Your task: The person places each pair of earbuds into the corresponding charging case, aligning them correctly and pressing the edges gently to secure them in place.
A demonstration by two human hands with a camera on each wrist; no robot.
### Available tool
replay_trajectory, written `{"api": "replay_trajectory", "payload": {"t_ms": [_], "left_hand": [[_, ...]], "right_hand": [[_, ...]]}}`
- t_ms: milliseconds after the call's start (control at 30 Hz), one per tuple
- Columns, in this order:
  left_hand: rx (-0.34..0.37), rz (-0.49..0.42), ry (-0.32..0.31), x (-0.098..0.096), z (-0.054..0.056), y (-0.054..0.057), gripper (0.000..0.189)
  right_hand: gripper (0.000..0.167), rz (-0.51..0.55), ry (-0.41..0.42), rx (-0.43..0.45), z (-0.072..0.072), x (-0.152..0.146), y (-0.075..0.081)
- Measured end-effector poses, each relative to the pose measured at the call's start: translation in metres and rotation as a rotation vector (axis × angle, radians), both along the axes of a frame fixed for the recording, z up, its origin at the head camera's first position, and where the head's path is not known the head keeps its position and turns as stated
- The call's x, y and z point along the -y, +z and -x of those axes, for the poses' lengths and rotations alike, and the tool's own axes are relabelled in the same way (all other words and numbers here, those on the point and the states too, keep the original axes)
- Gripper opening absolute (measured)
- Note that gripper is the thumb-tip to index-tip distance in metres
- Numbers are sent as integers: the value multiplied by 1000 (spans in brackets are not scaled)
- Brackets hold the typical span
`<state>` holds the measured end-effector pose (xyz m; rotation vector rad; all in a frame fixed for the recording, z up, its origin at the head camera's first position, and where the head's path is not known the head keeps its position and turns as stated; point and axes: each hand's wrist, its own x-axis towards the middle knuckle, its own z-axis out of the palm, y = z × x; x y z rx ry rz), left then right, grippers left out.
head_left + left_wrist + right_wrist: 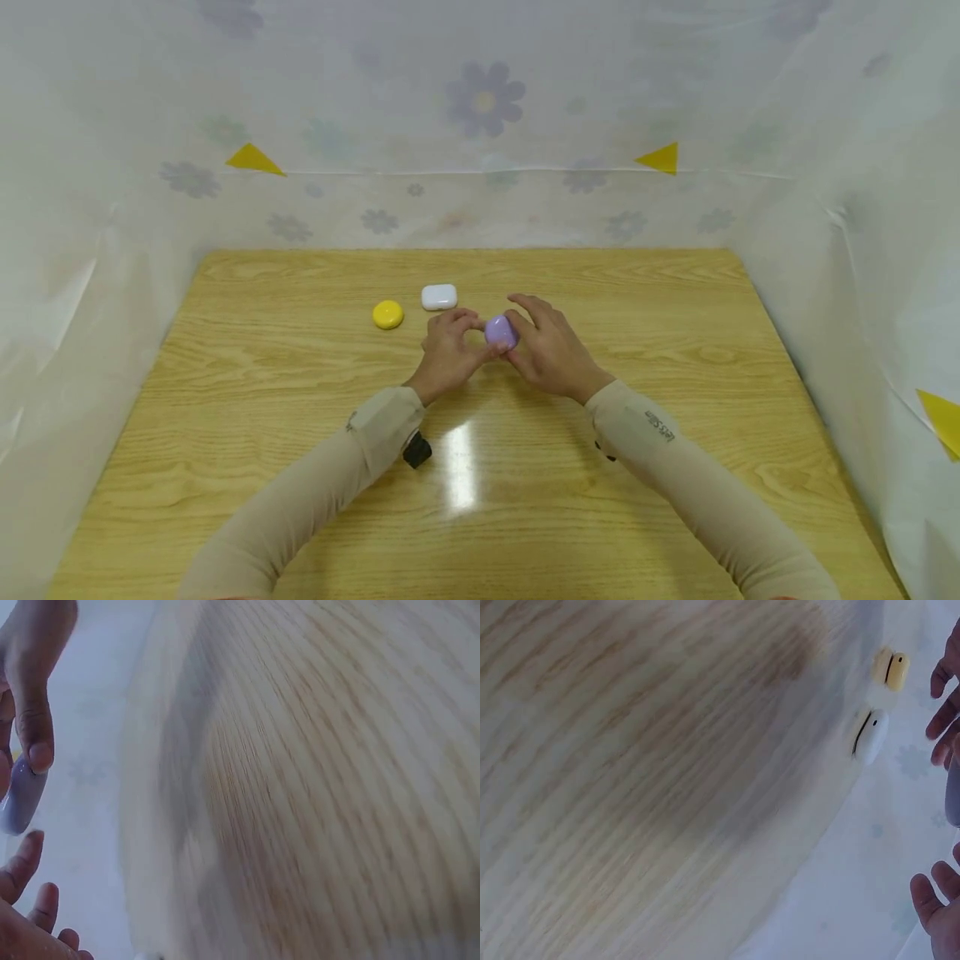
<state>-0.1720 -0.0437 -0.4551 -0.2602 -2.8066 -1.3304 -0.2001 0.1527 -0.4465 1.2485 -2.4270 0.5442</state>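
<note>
Above the middle of the table, a small glossy purple earbud case is held between the two hands. My left hand pinches it from the left, thumb along its near edge and a fingertip at its left side. From the right, my right hand grips it with curled finger and thumb, one finger raised. In the left wrist view a thumb presses on one end of the purple case. Only a sliver of the purple case shows in the right wrist view, among spread fingers.
Beyond the left hand lie a white earbud case and a round yellow case; both show a dark seam in the right wrist view. The wooden table is bordered by white flower-printed sheeting at the back and sides.
</note>
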Motion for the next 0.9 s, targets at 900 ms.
{"api": "replay_trajectory", "payload": {"t_ms": [900], "left_hand": [[34,607,-242,53,-18,-5,61]], "right_hand": [[48,-308,-274,503,80,-1,-23]]}}
